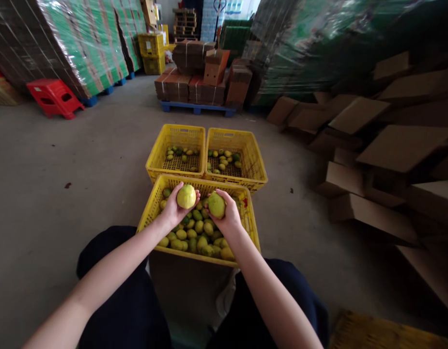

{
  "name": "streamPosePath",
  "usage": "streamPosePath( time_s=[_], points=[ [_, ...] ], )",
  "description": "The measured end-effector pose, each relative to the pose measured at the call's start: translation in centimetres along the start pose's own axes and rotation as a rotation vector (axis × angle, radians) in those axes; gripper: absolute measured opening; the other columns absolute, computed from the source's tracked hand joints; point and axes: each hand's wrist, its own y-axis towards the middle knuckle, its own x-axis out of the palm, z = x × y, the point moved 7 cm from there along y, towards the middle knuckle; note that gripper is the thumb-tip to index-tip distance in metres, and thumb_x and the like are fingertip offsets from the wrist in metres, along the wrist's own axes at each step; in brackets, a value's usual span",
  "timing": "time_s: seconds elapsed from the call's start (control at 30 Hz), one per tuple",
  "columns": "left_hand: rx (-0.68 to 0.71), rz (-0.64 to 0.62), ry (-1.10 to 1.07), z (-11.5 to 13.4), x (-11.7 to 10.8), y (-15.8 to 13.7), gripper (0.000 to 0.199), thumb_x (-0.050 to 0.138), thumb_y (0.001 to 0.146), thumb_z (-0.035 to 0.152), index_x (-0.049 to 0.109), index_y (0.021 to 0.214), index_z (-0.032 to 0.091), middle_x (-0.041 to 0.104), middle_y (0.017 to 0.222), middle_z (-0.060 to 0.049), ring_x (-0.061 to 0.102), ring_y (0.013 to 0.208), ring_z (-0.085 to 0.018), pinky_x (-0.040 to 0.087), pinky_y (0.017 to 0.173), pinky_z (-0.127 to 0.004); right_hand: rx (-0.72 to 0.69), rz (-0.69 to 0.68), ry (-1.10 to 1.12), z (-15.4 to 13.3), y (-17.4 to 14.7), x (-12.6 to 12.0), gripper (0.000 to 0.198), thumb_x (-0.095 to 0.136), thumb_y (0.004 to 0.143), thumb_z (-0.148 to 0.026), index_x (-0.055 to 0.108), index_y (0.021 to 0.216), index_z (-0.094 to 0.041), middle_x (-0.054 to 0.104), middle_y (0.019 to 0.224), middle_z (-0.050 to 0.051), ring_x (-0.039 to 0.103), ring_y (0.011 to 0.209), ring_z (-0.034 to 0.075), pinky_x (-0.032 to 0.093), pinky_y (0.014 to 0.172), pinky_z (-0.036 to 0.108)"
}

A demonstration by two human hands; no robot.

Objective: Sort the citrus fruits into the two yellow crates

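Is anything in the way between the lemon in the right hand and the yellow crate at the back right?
Just low edges: the far rim of the near crate and the near wall of the back right crate. Nothing visible blocks the space above them for the lemon.

Grey floor [96,160], few dark specks [67,185]. Left: red plastic stool [51,86] beside a film-wrapped green stack [89,43] on blue supports [89,102]. Ahead: blue pallet [197,107] bearing strapped bundles of brown cardboard [173,88], an orange-brown box [212,72] among them. Farther back: wooden pallets [185,20], stacked; two yellow crates [151,44] to their left, one atop the other. Right: brown cartons [401,145] heaped at odd angles.
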Motion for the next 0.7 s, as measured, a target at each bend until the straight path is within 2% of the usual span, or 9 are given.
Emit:
streamPosePath(
  time_s=[0.1, 0.2, 0.3, 0.37, 0.43, 0.57, 0.7],
  points=[
    [-0.035, -0.05, -0.01, -0.2, 0.4, 0.0, 0.025, 0.052, 0.091, 0.028, 0.065, 0.097, 0.008, 0.071, 0.083, -0.011, 0.07, 0.075, -0.018, 0.059, 0.068, -0.027, 0.092, -0.011, 0.025, 0.7, 0.0, 0.3, 0.018, 0.061, 0.082, -0.033, 0.063, 0.074, -0.016, 0.066, 0.055, 0.001, 0.059, 0.044, 0.012, 0.048, 0.039, 0.02],
    [-0.036, -0.079, -0.018, -0.3, 0.7, -0.2, 0.025, 0.05, 0.091, 0.027, 0.066, 0.097, 0.008, 0.071, 0.082, -0.009, 0.069, 0.073, -0.017, 0.058, 0.065, -0.027, 0.102, -0.051, 0.033, 0.8, -0.1, 0.9, 0.023, 0.058, 0.086, -0.036, 0.063, 0.075, -0.017, 0.066, 0.055, 0.001, 0.061, 0.046, 0.012, 0.047, 0.038, 0.019],
    [0.019, -0.027, -0.028, 0.0, 0.4, -0.3, 0.02, 0.056, 0.088, 0.028, 0.067, 0.089, 0.012, 0.068, 0.073, -0.005, 0.067, 0.066, -0.015, 0.057, 0.06, -0.024, 0.057, -0.032, 0.061, 0.5, -0.3, 0.9, 0.017, 0.064, 0.082, -0.033, 0.062, 0.073, -0.018, 0.065, 0.054, -0.002, 0.06, 0.045, 0.012, 0.049, 0.039, 0.02],
    [0.097, 0.021, -0.032, 0.5, 0.0, -0.3, 0.01, 0.064, 0.083, 0.024, 0.065, 0.082, 0.014, 0.066, 0.07, -0.002, 0.065, 0.063, -0.012, 0.057, 0.061, -0.023, 0.023, -0.023, 0.079, 0.2, -0.4, 0.7, 0.014, 0.068, 0.078, -0.029, 0.061, 0.072, -0.019, 0.064, 0.055, -0.004, 0.058, 0.042, 0.011, 0.048, 0.037, 0.02],
    [0.116, 0.056, -0.025, 0.7, -0.3, -0.1, 0.01, 0.066, 0.081, 0.023, 0.064, 0.077, 0.014, 0.067, 0.07, -0.002, 0.065, 0.063, -0.012, 0.058, 0.065, -0.025, 0.04, -0.037, 0.087, 0.2, -0.4, 0.7, 0.014, 0.067, 0.078, -0.03, 0.061, 0.071, -0.019, 0.064, 0.054, -0.003, 0.057, 0.039, 0.011, 0.045, 0.033, 0.02],
    [0.016, 0.044, -0.04, 0.3, -0.3, 0.0, 0.023, 0.055, 0.09, 0.033, 0.065, 0.083, 0.013, 0.07, 0.076, -0.006, 0.069, 0.069, -0.016, 0.06, 0.069, -0.031, 0.096, -0.055, 0.113, 0.6, -0.2, 0.7, 0.021, 0.057, 0.085, -0.033, 0.062, 0.071, -0.017, 0.064, 0.052, 0.0, 0.058, 0.04, 0.013, 0.048, 0.036, 0.021],
    [-0.061, -0.011, -0.057, -0.4, 0.1, -0.3, 0.028, 0.046, 0.093, 0.029, 0.066, 0.087, 0.009, 0.072, 0.077, -0.009, 0.071, 0.074, -0.019, 0.058, 0.065, -0.028, 0.109, -0.046, 0.141, 1.2, 0.3, 0.8, 0.025, 0.05, 0.088, -0.033, 0.064, 0.073, -0.018, 0.064, 0.051, 0.002, 0.063, 0.049, 0.016, 0.051, 0.043, 0.024]
  ],
)
